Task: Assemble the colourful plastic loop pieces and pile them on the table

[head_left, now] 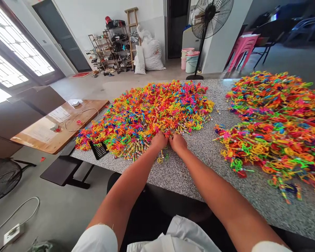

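Note:
Both my hands meet at the near edge of a heap of small colourful plastic pieces [147, 112] on a speckled stone table [170, 178]. My left hand [159, 140] has its fingers curled down into the pieces. Just beside it, my right hand [177, 142] is closed with its fingertips pressed together; what the fingers of either hand hold is hidden. Short patterned tubes [136, 149] lie in a bunch left of my left hand. A yellow ring-shaped piece [160, 160] lies on the stone just below my hands.
A second heap of colourful pieces [275, 122] covers the table's right side. A black slotted basket [99, 150] stands at the left edge. Beyond are a wooden table [49, 129], a standing fan [206, 21], white sacks [151, 52] and pink stools [243, 49].

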A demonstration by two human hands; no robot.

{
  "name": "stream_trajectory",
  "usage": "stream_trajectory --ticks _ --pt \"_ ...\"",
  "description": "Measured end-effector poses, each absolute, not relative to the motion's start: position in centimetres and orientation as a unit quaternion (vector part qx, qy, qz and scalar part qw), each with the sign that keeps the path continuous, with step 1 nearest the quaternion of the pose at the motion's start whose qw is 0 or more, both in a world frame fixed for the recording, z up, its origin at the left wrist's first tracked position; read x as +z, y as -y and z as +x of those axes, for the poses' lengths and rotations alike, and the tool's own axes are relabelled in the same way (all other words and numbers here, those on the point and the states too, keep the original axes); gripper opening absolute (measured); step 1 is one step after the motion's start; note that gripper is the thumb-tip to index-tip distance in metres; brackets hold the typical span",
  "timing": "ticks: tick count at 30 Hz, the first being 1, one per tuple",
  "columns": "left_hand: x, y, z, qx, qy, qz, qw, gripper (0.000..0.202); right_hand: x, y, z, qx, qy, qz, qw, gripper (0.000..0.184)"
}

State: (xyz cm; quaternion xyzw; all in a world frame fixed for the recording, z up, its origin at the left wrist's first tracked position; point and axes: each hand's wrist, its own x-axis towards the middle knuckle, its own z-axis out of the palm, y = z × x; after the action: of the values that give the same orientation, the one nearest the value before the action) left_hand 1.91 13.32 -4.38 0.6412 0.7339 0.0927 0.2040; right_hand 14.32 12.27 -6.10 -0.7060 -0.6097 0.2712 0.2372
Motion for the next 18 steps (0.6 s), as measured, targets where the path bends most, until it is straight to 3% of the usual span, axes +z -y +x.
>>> stream_trajectory --ticks 4,7,10,14,18 --pt "-4.2 -13.8 1.5 0.085 -0.734 0.627 0.247 0.049 -6.8 -11.4 16.2 0.308 0.596 -0.701 0.241 0.009" --pt "-3.9 -13.5 0.9 0.099 -0.721 0.632 0.267 0.030 -7.0 -9.9 17.8 0.348 0.570 -0.690 0.280 0.017" --pt "-3.7 -12.3 0.4 0.172 -0.699 0.633 0.285 0.013 -6.9 -7.7 18.9 0.399 0.534 -0.666 0.334 0.014" --pt "-3.9 -9.1 0.6 0.329 -0.589 0.580 0.456 0.019 -6.3 -4.5 19.2 0.536 0.425 -0.553 0.475 0.020" --pt "-3.5 -5.6 1.5 0.385 -0.477 0.483 0.625 0.035 -5.7 -2.3 18.5 0.647 0.278 -0.412 0.578 0.031"
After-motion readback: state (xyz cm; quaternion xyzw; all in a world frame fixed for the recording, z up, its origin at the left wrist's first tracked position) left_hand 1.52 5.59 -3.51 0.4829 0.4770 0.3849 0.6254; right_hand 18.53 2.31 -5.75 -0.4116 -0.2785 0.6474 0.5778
